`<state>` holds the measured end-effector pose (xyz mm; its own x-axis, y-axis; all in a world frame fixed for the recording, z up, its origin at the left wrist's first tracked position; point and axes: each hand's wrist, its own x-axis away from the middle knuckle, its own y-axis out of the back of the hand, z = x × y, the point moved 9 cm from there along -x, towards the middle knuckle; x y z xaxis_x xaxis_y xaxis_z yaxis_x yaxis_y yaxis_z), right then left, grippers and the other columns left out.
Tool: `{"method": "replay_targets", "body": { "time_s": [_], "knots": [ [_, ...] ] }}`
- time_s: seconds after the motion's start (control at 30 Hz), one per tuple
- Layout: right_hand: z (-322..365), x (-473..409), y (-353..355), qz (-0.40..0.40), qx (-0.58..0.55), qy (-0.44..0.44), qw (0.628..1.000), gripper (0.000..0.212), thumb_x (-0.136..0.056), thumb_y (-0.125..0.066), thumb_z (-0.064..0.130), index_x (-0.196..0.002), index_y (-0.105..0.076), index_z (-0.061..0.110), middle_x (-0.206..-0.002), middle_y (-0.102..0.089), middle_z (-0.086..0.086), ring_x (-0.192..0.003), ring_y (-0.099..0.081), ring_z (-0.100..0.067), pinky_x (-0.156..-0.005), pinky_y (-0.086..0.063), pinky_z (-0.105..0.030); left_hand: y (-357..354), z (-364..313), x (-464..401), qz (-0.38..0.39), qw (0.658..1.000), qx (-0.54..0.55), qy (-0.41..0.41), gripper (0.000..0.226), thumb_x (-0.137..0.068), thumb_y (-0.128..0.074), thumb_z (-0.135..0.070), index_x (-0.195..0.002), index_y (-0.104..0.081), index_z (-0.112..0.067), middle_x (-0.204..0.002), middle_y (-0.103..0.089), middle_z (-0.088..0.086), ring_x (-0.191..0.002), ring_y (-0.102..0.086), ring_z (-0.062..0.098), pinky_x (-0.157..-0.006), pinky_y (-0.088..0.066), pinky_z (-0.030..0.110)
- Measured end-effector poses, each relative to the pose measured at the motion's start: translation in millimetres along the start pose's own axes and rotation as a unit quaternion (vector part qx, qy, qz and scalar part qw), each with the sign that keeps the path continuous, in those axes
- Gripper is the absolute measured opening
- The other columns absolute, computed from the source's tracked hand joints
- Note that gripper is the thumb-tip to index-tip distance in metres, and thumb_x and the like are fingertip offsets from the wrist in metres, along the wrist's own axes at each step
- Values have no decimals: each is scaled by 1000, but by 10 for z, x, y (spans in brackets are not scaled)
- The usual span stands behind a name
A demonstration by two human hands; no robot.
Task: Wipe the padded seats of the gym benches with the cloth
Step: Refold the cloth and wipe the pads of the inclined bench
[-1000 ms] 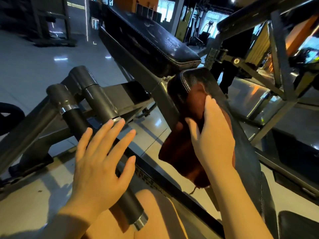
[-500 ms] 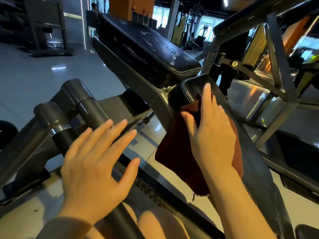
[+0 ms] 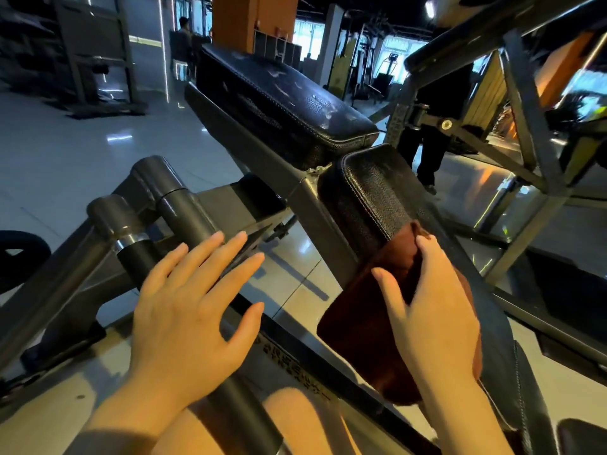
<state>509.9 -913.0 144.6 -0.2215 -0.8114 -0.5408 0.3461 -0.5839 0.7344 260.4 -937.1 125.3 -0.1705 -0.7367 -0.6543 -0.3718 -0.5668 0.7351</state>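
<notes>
A dark red cloth (image 3: 361, 339) is draped over the narrow black padded seat (image 3: 374, 188), which slopes down toward me. My right hand (image 3: 437, 316) holds the cloth against the pad, with my fingers curled over its bunched top edge and my thumb on its left side. A longer black padded backrest (image 3: 279, 100), worn and scuffed, rises beyond the seat. Fingers spread and straight, my left hand (image 3: 187, 320) lies over a grey steel tube (image 3: 184, 208) of the bench frame and holds nothing.
Grey steel bars of another machine (image 3: 525, 126) cross close on the right. A person in dark clothes (image 3: 433, 126) stands behind the bench. Glossy tiled floor (image 3: 65, 152) stretches to the left, with racks at the back. My knee shows at the bottom.
My right hand has dragged the cloth down the seat toward me, uncovering the pad's upper end, and my fingers now curl over the cloth. My left hand stays over the tube.
</notes>
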Motion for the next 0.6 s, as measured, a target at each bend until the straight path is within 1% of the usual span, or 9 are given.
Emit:
{"method": "replay_targets", "body": {
  "time_s": [0.03,0.1,0.2,0.3,0.33,0.37,0.43,0.5,0.6],
  "knots": [
    [-92,74,15,7,17,-6,1000,78,-81,-39,64,-146,-38,20,-153,-40,-3,-140,-37,-25,-110,-35,-43,-5,2,8,-4,1000,2,-3,53,-84,-47,-46,-130,-58,-23,-144,-49,0,-136,-40,21,-112,-24,46],
    [-162,99,22,22,36,-3,999,81,-80,-35,65,-150,-35,22,-156,-35,-2,-143,-32,-24,-110,-33,-43,2,-17,21,-22,1000,7,-9,52,-83,-48,-46,-129,-59,-24,-143,-49,-1,-137,-38,22,-113,-22,46],
    [-40,-23,-42,34,79,15,996,83,-83,-25,67,-153,-27,23,-159,-28,-1,-146,-27,-22,-112,-31,-38,64,-70,7,-57,998,22,-18,50,-80,-50,-44,-125,-62,-25,-142,-50,-2,-138,-37,23,-112,-22,48],
    [167,-220,-97,-15,76,27,997,82,-91,-16,69,-151,-33,15,-154,-37,-9,-141,-37,-30,-111,-32,-41,86,-75,2,-70,997,25,-23,49,-79,-51,-42,-124,-62,-25,-139,-52,-1,-137,-38,23,-112,-22,47],
    [267,-319,-136,-20,67,33,997,81,-92,-17,68,-149,-34,14,-153,-39,-10,-139,-39,-32,-110,-34,-43,92,-74,0,-71,997,26,-25,48,-79,-51,-42,-123,-62,-25,-139,-52,-1,-136,-38,24,-113,-20,45],
    [389,-429,-184,-19,63,44,997,78,-92,-19,67,-147,-35,15,-150,-42,-10,-137,-41,-32,-109,-40,-46,97,-72,-5,-69,997,28,-24,48,-79,-51,-41,-123,-62,-25,-139,-52,-1,-137,-37,23,-115,-18,43],
    [680,-643,-252,-18,70,74,995,72,-93,-29,64,-144,-36,14,-144,-45,-9,-131,-44,-31,-100,-47,-47,91,-62,-9,-64,997,27,-18,46,-81,-50,-41,-122,-62,-25,-139,-51,-2,-137,-36,22,-116,-14,39],
    [881,-783,-269,-21,78,93,992,69,-94,-37,60,-143,-36,12,-144,-44,-10,-130,-43,-32,-100,-46,-46,85,-47,3,-61,998,27,-9,45,-82,-49,-41,-123,-61,-24,-139,-51,-3,-137,-36,21,-116,-13,37],
    [931,-778,-247,-7,69,111,991,72,-94,-46,56,-147,-30,10,-150,-38,-10,-138,-36,-31,-110,-39,-43,97,-36,11,-56,998,28,2,49,-83,-47,-41,-129,-57,-23,-139,-49,-4,-137,-33,17,-117,-7,30]
  ]
}}
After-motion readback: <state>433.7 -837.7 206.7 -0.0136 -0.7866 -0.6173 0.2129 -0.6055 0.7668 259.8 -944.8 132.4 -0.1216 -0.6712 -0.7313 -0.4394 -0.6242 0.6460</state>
